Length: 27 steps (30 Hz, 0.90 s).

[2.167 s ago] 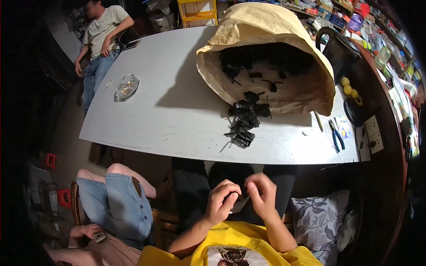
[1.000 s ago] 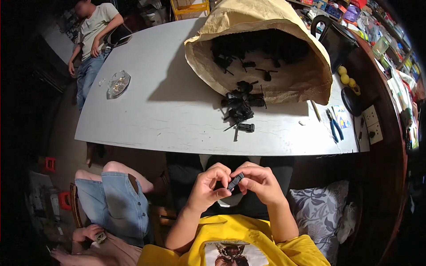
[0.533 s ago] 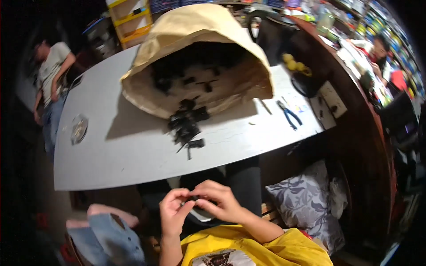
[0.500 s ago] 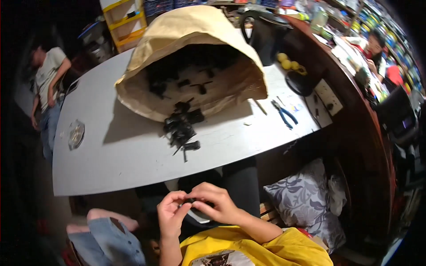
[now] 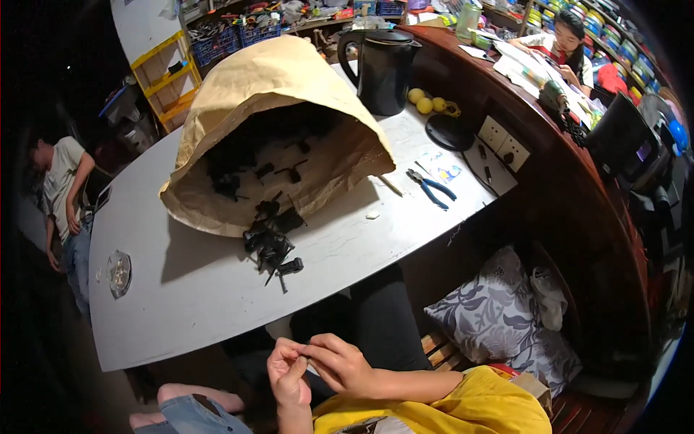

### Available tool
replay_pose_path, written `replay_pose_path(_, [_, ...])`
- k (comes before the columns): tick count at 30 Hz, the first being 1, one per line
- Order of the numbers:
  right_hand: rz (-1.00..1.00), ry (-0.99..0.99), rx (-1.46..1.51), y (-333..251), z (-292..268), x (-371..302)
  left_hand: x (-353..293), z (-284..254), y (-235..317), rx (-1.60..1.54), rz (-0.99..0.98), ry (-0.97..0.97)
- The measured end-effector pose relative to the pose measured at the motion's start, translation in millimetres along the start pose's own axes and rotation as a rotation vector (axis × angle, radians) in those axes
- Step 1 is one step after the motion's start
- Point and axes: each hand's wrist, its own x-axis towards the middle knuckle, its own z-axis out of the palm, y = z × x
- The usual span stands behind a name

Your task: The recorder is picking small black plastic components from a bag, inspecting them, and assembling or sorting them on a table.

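Note:
My left hand (image 5: 290, 376) and my right hand (image 5: 341, 365) meet over my lap, just off the table's near edge. Both are closed in a pinch, fingertips touching. Whatever they pinch is too small and covered to make out. Beyond them, a heap of small black plastic parts (image 5: 269, 244) lies on the pale table (image 5: 210, 307). One black part (image 5: 290, 267) rests at the heap's near side. Behind stands a tan paper sack (image 5: 253, 69) on its side, its mouth facing me, with more black parts inside.
Blue-handled pliers (image 5: 431, 189) lie to the right, near a black kettle (image 5: 387, 72) and yellow balls (image 5: 434, 104). A glass ashtray (image 5: 118, 275) sits at the left. One person (image 5: 66, 188) stands at far left; another (image 5: 560, 54) sits behind the counter. Cushions (image 5: 491, 304) are beside me.
The whole view has shifted, so the table and sack appear lower and further left. My hands stay together over my lap, and the fingertips have drawn closer.

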Motion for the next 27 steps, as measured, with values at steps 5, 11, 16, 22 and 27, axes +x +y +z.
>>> replay_pose_path(5, [0.012, 0.050, -0.024, 2.4, 3.4, -10.0, -2.7, -8.1, -9.3, -0.037, -0.050, -0.023])
replay_pose_path(11, [0.265, 0.057, 0.256, 17.4, -3.8, -1.1, 5.0, 7.7, 2.0, 0.368, 0.040, -0.025])
replay_pose_path(16, [0.794, -0.097, 1.097, 36.2, -22.0, 3.4, -0.9, 3.2, -0.6, 0.528, 0.038, -0.235])
replay_pose_path(22, [0.689, -0.352, 0.832, 44.6, -21.1, -4.1, -0.4, 1.9, -2.0, 0.817, 0.295, -0.269])
replay_pose_path(27, [0.240, -0.214, -0.003, 12.4, -33.2, 11.8, -1.4, -15.6, 2.8, 1.166, 0.263, -0.064])
